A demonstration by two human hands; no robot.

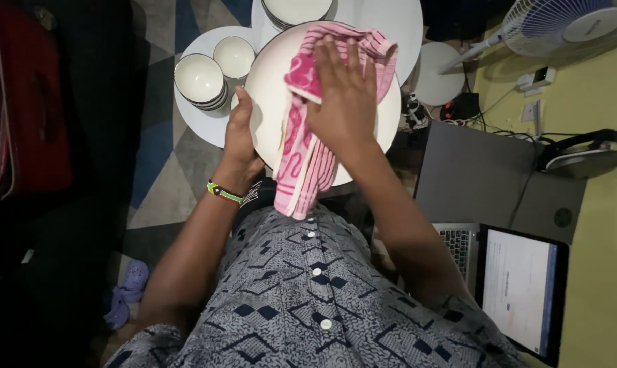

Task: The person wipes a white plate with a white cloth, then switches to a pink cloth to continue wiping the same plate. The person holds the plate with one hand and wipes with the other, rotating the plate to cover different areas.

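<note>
The left hand [240,140] grips the rim of a large round white plate [271,102], apparently held above the lap, while the right hand [342,95] presses a pink striped cloth [302,174] (fingers flat) onto it.

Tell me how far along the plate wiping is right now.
In hand: the left hand grips the rim of a large white plate while the right hand presses a pink striped towel flat on its face. Nearby sit stacked white bowls and more plates on round white tables; whether those are already wiped or waiting cannot be told.
</note>
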